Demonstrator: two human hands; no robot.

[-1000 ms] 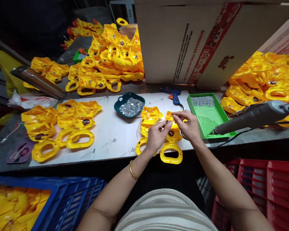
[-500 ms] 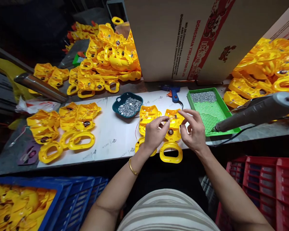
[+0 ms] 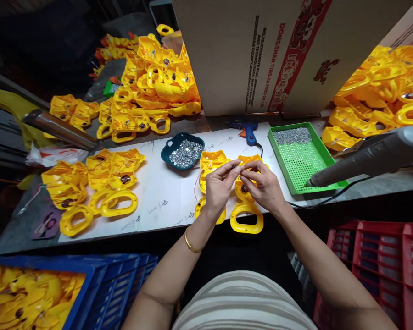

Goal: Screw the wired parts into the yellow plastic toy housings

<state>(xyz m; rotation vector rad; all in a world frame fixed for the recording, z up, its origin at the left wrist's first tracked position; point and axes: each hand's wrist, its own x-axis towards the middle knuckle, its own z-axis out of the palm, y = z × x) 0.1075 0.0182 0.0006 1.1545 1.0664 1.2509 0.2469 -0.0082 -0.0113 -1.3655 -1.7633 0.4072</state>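
Note:
My left hand (image 3: 222,183) and my right hand (image 3: 262,184) meet fingertip to fingertip above the yellow plastic shell halves. Pinched in my left fingers is a small dark part, too small to name. The right fingertips are pressed together against it; whether they grip it too is hard to see. Beneath my right hand lies one open shell half (image 3: 249,159) with a round metal speaker-like disc, and its yellow ring handle (image 3: 247,218) points toward me. Another shell half (image 3: 211,159), with a thin red wire, is partly covered by my left hand.
A dark green bowl (image 3: 165,153) of small metal pieces stands left of my hands. Behind are a blue glue gun (image 3: 249,133) and a cardboard box (image 3: 223,59). To the right, a grey electric screwdriver (image 3: 358,158) reaches over a green tray (image 3: 289,183) of screws. More shells (image 3: 65,181) lie left.
My right hand has moved left and its fingers have closed in to meet my left fingertips. The left hand has stayed nearly in place, and the whole view has shifted slightly.

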